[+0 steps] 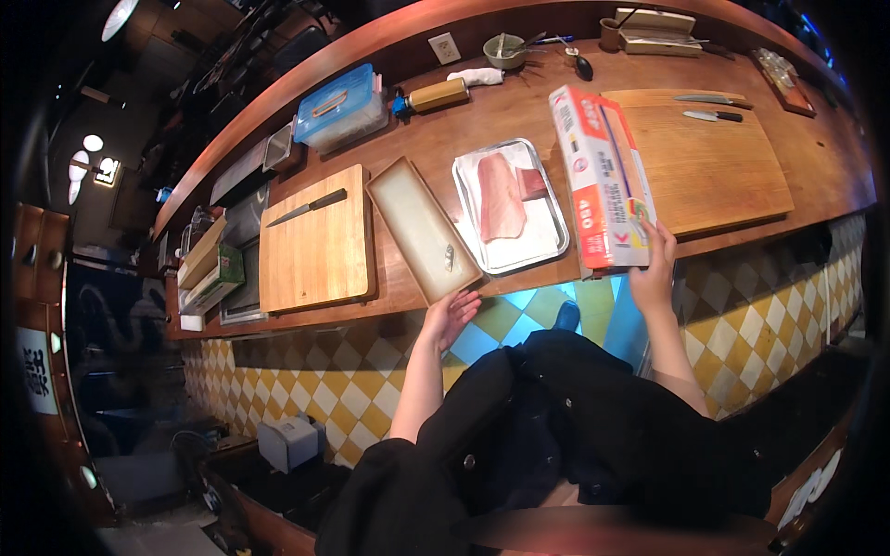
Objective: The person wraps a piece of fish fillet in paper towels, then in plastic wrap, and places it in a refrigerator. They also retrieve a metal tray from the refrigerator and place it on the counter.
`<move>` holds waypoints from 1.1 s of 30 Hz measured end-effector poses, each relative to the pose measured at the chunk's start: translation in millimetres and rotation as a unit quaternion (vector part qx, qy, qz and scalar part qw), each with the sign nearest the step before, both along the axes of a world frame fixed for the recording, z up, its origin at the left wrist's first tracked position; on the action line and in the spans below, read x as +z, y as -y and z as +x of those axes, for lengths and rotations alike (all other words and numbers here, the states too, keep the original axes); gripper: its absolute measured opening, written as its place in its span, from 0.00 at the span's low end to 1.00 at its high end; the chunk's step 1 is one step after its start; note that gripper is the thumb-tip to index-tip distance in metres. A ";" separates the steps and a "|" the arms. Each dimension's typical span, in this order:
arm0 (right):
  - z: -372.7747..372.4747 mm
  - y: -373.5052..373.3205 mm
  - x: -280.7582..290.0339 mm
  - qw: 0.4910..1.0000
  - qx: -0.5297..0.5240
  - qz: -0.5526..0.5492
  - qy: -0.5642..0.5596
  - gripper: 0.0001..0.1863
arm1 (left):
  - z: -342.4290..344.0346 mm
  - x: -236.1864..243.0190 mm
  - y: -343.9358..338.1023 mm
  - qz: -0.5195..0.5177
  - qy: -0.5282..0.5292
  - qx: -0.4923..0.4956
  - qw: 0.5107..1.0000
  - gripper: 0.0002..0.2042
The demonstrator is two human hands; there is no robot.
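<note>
My right hand (654, 259) is closed on the near end of a long red and white wrap box (598, 185), which lies lengthwise between a metal tray and a cutting board. My left hand (450, 318) is empty, its fingers stretched out just off the counter's front edge. Closest to it is a long rectangular ceramic dish (417, 222) with a small pale item (449, 259) at its near end. The metal tray (563, 243), lined with white paper, bears a pink slab of raw fish (501, 196) and a smaller, darker piece (531, 183).
A knife (308, 207) lies on the left cutting board (320, 259); two knives (714, 116) rest on the right board (714, 176). Behind are a blue-lidded container (341, 109), a blowtorch (431, 96) and a bowl of utensils (505, 52). A green box (215, 273) stands far left.
</note>
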State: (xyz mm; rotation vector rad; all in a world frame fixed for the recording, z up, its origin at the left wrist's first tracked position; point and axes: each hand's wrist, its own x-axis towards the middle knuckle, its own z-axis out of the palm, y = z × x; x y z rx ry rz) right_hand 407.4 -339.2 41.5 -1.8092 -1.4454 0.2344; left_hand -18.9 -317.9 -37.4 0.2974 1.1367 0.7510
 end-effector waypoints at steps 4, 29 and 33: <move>13.6 -22.5 -6.0 0.987 0.019 0.106 -0.116 0.28 | -7.8 -0.2 -27.3 0.023 -0.013 0.077 0.997 0.21; 85.0 -52.5 -12.3 0.879 -0.088 -0.014 -0.469 0.31 | 18.4 -20.8 -187.2 0.186 -0.178 -0.313 0.914 0.20; 57.0 -74.1 -1.5 0.900 -0.214 -0.011 -0.381 0.36 | 23.6 -22.0 -222.0 0.209 -0.139 -0.352 0.902 0.21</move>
